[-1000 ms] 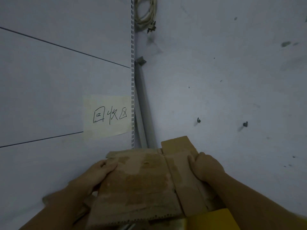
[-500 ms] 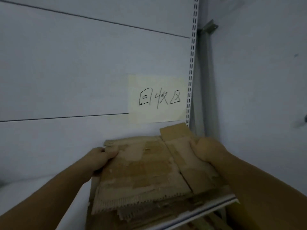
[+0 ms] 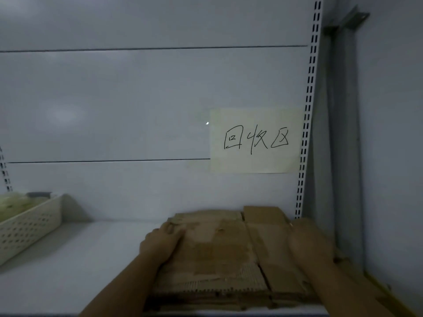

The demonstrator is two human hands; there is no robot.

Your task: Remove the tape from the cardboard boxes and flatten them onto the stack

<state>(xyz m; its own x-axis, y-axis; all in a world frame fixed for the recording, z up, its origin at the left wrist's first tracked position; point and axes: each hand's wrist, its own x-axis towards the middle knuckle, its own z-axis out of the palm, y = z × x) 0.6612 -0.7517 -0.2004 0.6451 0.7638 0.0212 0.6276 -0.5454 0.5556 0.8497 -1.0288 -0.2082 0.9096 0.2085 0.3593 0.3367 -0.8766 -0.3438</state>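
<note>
- Flattened cardboard box (image 3: 219, 255) lies on top of the stack of flattened cardboard (image 3: 206, 298), on the white shelf (image 3: 68, 259), pushed back toward the rear panel (image 3: 137, 99) at the shelf's right end.
- Top sheet shows pale, torn patches across its face; one flap (image 3: 263, 213) at the far right sticks out past the rest.
- Near edge of the sheet shows exposed corrugation in a toothed line; layers below it look ragged and dark.
- Your left hand (image 3: 162, 245) grips the sheet's left edge: thumb on top, fingers curled at the edge, their tips hidden.
- Your right hand (image 3: 306, 243) rests on the right side of the sheet; it is blurred, so you cannot tell whether it is pressing flat or gripping the edge.
- Both forearms run in from the bottom of the view, one on either side of the stack.
- More cardboard (image 3: 357, 277) lies beyond your right wrist against the side wall (image 3: 393, 156).
- Pale yellow paper sign (image 3: 255, 140) with three handwritten characters is stuck to the rear panel directly above the stack, just beside the slotted upright (image 3: 307, 124).
- White perforated basket (image 3: 27, 223) sits on the same shelf at far left, well apart from the stack; its contents are pale and indistinct.
- Lighting is dim.
</note>
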